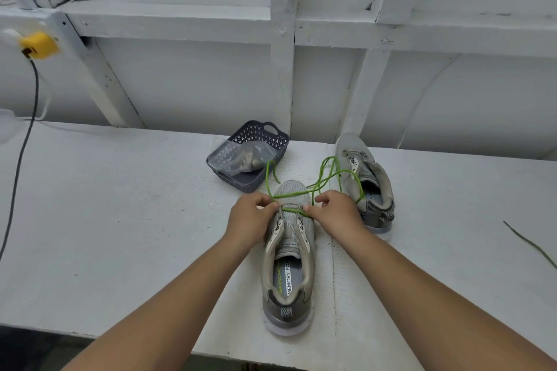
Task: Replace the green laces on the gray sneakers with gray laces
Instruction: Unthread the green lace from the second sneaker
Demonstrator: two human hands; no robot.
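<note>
Near sneaker (289,256), table centre, heel at 6 o'clock; insole reads "SKECHERS MEMORY FOAM". Left hand (251,217) and right hand (336,212) each pinch the green lace (319,185) at the toe-end eyelets. Second sneaker (366,181) at 2 o'clock.

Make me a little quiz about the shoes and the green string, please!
1. True or false: the green lace is completely out of the near sneaker.
2. What lies in the dark basket? A) a clear bag B) scissors C) socks
3. Which hands are pinching the lace?

Key:
1. False; it crosses the lowest eyelets.
2. A, the clear bag.
3. Both, left hand and right hand.
</note>
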